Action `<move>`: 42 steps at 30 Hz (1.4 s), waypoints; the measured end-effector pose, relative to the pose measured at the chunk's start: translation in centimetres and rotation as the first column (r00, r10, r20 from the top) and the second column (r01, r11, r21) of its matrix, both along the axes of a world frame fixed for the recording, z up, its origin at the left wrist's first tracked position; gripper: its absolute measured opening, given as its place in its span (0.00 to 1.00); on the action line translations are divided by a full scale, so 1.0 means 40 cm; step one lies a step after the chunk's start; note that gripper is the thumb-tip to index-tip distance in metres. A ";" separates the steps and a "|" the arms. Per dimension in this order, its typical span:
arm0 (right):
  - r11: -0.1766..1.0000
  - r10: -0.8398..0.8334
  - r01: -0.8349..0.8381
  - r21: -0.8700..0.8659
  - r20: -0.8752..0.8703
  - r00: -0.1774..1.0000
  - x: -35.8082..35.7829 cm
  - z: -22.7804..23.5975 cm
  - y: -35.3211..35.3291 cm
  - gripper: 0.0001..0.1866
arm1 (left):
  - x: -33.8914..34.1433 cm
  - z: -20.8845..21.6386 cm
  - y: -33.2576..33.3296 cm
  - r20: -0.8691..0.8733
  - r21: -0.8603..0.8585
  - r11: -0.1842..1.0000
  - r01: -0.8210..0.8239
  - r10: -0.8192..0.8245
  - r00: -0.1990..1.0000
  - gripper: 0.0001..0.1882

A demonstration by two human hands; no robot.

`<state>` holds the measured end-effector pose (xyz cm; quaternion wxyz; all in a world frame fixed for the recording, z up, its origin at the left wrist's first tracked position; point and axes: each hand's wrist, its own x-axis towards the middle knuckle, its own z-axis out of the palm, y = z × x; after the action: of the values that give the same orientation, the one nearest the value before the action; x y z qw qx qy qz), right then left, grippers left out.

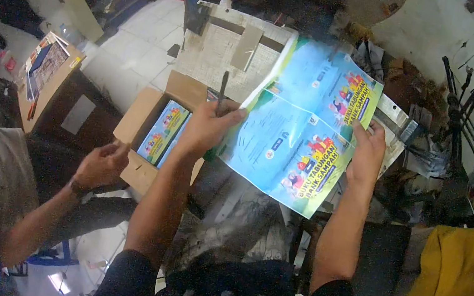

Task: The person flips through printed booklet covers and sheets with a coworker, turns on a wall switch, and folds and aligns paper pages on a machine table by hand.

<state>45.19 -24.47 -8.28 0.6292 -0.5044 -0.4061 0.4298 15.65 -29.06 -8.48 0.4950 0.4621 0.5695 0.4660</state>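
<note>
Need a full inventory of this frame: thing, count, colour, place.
printed sheet: one, blue and green, held up at centre between both hands
pen: one, dark, upright in the left hand
cardboard box: one, brown, open, left of the sheet
booklets: a stack, blue and green, inside the box; count unclear
board: one, pale, behind the box
yellow cloth: one, lower right
co-worker's hand: one, at the box's near edge, lower left
tiled floor: white, upper left
left hand: grip on the sheet's left edge and the pen
right hand: grip on the sheet's right edge
</note>
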 end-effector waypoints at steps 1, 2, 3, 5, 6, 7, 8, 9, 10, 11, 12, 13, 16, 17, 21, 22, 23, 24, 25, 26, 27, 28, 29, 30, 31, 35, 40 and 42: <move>1.000 0.014 -0.014 -0.028 -0.001 1.000 -0.005 0.008 -0.004 0.21 | -0.007 0.000 -0.008 0.029 -0.013 1.000 -0.015 0.015 0.999 0.15; 1.000 0.010 -0.010 -0.030 -0.005 1.000 -0.007 0.006 -0.008 0.21 | -0.018 -0.004 -0.020 0.030 -0.026 1.000 0.005 -0.004 1.000 0.14; 1.000 0.011 -0.011 -0.028 -0.006 1.000 -0.007 -0.001 -0.012 0.21 | -0.014 -0.006 -0.020 0.028 -0.025 1.000 0.006 -0.006 1.000 0.14; 1.000 0.011 -0.012 -0.024 -0.008 1.000 -0.007 -0.005 -0.009 0.21 | -0.004 -0.008 -0.014 0.193 0.002 1.000 -0.019 0.019 0.981 0.13; 1.000 -0.001 0.001 -0.018 -0.018 1.000 -0.010 0.001 0.006 0.21 | -0.002 0.013 -0.011 0.157 -0.038 0.999 -0.018 0.024 0.987 0.12; 1.000 -0.013 0.013 -0.010 -0.028 1.000 -0.012 0.007 0.021 0.21 | -0.004 0.009 -0.005 0.155 -0.036 0.999 -0.021 0.026 0.988 0.12; 1.000 -0.005 0.005 0.010 -0.029 1.000 -0.009 0.004 0.035 0.22 | -0.006 -0.001 0.001 0.194 -0.028 0.999 -0.028 0.033 0.981 0.12; 1.000 -0.005 0.005 0.010 -0.030 1.000 -0.014 0.005 0.038 0.22 | -0.007 0.001 0.006 0.233 -0.023 0.999 -0.032 0.036 0.972 0.13; 0.999 0.001 0.000 0.035 -0.011 1.000 -0.021 0.007 0.039 0.22 | -0.009 0.009 0.006 0.231 -0.022 0.999 -0.032 0.037 0.972 0.13; 0.998 0.007 -0.007 0.059 0.008 1.000 -0.027 0.009 0.042 0.22 | -0.011 0.021 0.003 0.166 -0.013 0.999 -0.048 0.049 0.985 0.13; 0.998 0.005 -0.006 0.058 0.011 1.000 -0.020 0.008 0.045 0.22 | -0.002 0.028 -0.002 0.106 -0.004 0.998 -0.060 0.060 0.993 0.13; 0.999 -0.017 0.016 0.045 0.027 0.999 -0.012 0.007 0.053 0.23 | 0.005 0.027 -0.002 0.109 -0.005 0.998 -0.059 0.060 0.992 0.13; 1.000 -0.001 0.000 0.022 0.054 0.999 -0.022 0.036 0.050 0.22 | 0.006 0.025 0.003 0.159 0.007 0.997 -0.075 0.073 0.985 0.15; 1.000 0.029 -0.030 0.008 0.068 0.997 -0.032 0.045 0.045 0.22 | 0.004 0.022 -0.004 0.156 0.009 0.997 -0.082 0.080 0.985 0.15; 0.999 -0.038 0.039 -0.020 0.071 0.997 -0.047 0.048 0.043 0.23 | -0.005 0.023 0.005 0.160 -0.016 0.997 -0.078 0.079 0.984 0.16; 0.999 -0.049 0.048 0.008 0.087 0.995 -0.034 0.032 0.055 0.22 | -0.003 0.017 0.008 0.186 -0.012 0.998 -0.060 0.061 0.981 0.16; 0.998 -0.061 0.057 0.036 0.102 0.993 -0.024 0.023 0.064 0.22 | -0.001 0.016 0.008 0.188 -0.014 0.998 -0.058 0.059 0.980 0.16; 0.998 -0.058 0.055 0.036 0.102 0.993 -0.023 0.017 0.069 0.22 | -0.001 0.018 0.005 0.191 -0.008 0.998 -0.059 0.059 0.980 0.16; 0.999 -0.038 0.036 0.022 0.063 0.997 -0.023 0.014 0.072 0.22 | 0.000 0.020 0.002 0.195 -0.001 0.998 -0.059 0.058 0.979 0.16; 1.000 -0.018 0.018 0.008 0.023 1.000 -0.023 0.014 0.073 0.22 | 0.000 0.022 0.000 0.194 0.000 0.998 -0.060 0.059 0.979 0.16; 1.000 -0.017 0.017 0.008 0.024 1.000 -0.026 0.018 0.070 0.22 | 0.001 0.022 -0.001 0.210 0.001 0.998 -0.065 0.064 0.976 0.16; 1.000 -0.006 0.006 0.008 0.008 1.000 -0.033 0.027 0.064 0.22 | 0.002 0.023 -0.002 0.226 0.003 0.997 -0.071 0.068 0.972 0.16; 1.000 0.005 -0.005 0.008 -0.009 1.000 -0.036 0.033 0.058 0.22 | 0.003 0.023 -0.005 0.227 0.003 0.997 -0.072 0.069 0.971 0.16; 1.000 0.004 -0.004 0.008 -0.009 1.000 -0.037 0.037 0.054 0.22 | 0.002 0.026 -0.005 0.211 -0.032 0.997 -0.071 0.076 0.975 0.16; 1.000 -0.010 0.010 0.009 0.009 1.000 -0.038 0.040 0.048 0.21 | 0.002 0.032 -0.007 0.194 -0.067 0.995 -0.071 0.083 0.978 0.16; 0.999 -0.029 0.028 -0.016 -0.041 0.999 -0.022 0.026 0.036 0.21 | 0.020 0.058 -0.015 0.142 -0.066 0.997 -0.038 0.047 0.989 0.15; 1.000 0.008 -0.007 0.004 -0.044 0.999 -0.021 0.015 0.046 0.22 | 0.014 0.037 -0.015 0.106 -0.074 0.996 -0.050 0.058 0.993 0.14; 1.000 0.013 -0.013 0.006 -0.025 1.000 -0.026 0.014 0.050 0.22 | 0.019 0.043 -0.022 0.126 -0.061 0.994 -0.089 0.096 0.987 0.14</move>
<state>44.17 -22.46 -7.70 0.6329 -0.4943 -0.4030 0.4389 16.40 -29.92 -6.76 0.5211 0.3905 0.5697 0.5014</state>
